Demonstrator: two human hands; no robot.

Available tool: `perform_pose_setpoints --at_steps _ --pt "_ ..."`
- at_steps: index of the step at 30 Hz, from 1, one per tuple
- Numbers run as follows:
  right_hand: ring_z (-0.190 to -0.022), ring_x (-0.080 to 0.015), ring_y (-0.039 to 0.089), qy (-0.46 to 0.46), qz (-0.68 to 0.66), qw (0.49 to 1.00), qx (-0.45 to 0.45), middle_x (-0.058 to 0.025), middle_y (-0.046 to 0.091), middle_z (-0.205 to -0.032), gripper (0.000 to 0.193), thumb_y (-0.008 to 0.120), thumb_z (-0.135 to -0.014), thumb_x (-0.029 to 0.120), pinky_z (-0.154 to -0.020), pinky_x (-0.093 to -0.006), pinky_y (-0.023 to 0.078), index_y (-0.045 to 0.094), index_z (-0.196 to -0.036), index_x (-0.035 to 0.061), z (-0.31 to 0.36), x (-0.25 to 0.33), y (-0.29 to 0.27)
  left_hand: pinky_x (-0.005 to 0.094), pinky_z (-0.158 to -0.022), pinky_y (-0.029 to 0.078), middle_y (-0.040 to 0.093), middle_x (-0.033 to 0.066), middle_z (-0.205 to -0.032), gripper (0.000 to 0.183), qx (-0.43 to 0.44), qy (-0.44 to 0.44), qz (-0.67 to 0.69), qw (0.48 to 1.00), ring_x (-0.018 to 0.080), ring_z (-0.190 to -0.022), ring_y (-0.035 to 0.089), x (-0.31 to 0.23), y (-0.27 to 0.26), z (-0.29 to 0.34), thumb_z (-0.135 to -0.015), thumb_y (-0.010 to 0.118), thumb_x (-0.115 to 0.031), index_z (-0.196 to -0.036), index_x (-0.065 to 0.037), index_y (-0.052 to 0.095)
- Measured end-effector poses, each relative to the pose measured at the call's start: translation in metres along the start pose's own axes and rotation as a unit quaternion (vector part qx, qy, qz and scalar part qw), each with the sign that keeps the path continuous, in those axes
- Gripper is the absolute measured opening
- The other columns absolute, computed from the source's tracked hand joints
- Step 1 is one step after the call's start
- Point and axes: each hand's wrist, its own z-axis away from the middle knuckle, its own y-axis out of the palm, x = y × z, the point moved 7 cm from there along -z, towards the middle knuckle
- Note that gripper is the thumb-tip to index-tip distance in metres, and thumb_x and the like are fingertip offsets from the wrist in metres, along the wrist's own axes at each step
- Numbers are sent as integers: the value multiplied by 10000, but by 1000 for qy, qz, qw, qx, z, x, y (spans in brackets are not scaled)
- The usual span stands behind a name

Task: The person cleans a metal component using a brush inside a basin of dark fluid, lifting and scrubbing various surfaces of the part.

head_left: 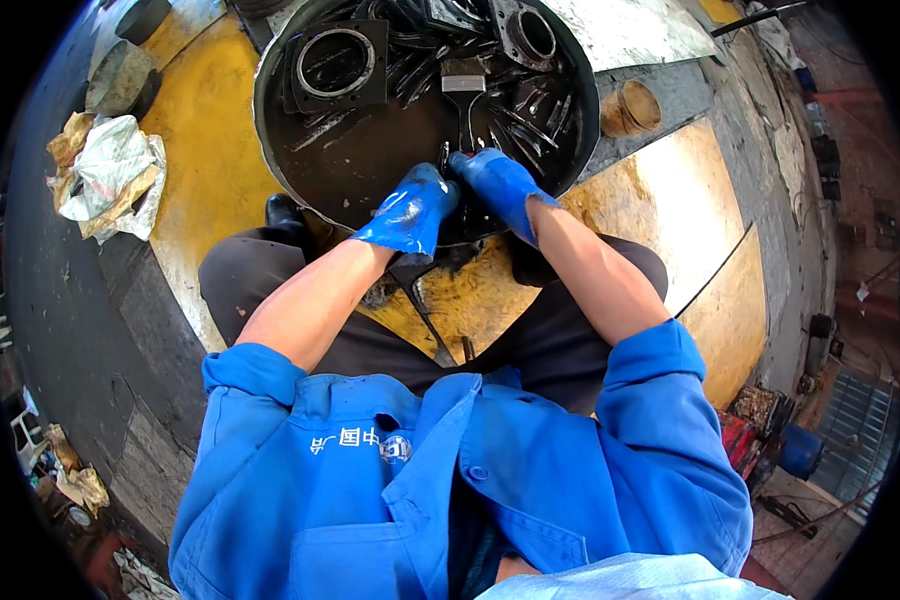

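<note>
A wide round basin (260, 115) of dark oily liquid stands in front of my knees. My left hand (419, 205), in a blue rubber glove, is closed at its near side, with a small dark shiny metal piece (444, 154) at the fingertips. Close against it, my right hand (497, 180) is closed too, gloved in blue; what its fingers grip is hidden. A flat brush (464, 84) lies beyond, bristles away from me, its dark handle running down to my right fingers. Whether they touch it, I cannot tell.
In the basin sit a square plate with a round opening (378, 62), a flanged housing (525, 38) and several slender dark pieces (535, 125). A brown can (631, 108) stands right of it. Crumpled plastic (118, 170) and a round tin (120, 80) are at left. Yellow sheets (205, 110) cover the floor.
</note>
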Motion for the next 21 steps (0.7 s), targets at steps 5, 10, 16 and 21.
perform_pose_setpoints --at_steps 5,10,16,21 --pt "-1039 -410 696 61 40 993 -96 -242 736 -1093 503 563 -977 437 -904 -451 525 702 -1183 -1 -21 -21 7 478 -941 553 690 308 -1180 416 -34 5 -56 998 447 -1139 671 -9 1 -4 -850 704 -317 -1098 14 741" --pt "-1092 -448 671 -13 69 995 -73 -259 723 -1140 485 569 -967 419 -937 -475 520 705 -1181 6 -20 -19 -2 471 -988 528 683 308 -1192 383 5 26 -66 997 447 -1164 653 -8 -8 -18 -909 620 -276 -1127 17 736" --pt "-1155 -462 646 17 43 996 -82 -297 697 -1163 473 563 -937 375 -964 -485 516 705 -1156 -19 -1 -10 -20 460 -986 535 681 294 -1211 446 14 -4 -45 999 441 -1174 650 4 -16 -23 -923 637 -358 -1169 4 723" --pt "-990 -361 697 4 43 993 -110 -231 734 -1047 483 607 -946 417 -894 -446 524 695 -1198 14 -4 -19 -33 455 -994 534 680 264 -1253 485 52 -30 50 997 427 -1196 644 20 -44 -34 -925 647 -399 -1210 -11 706"
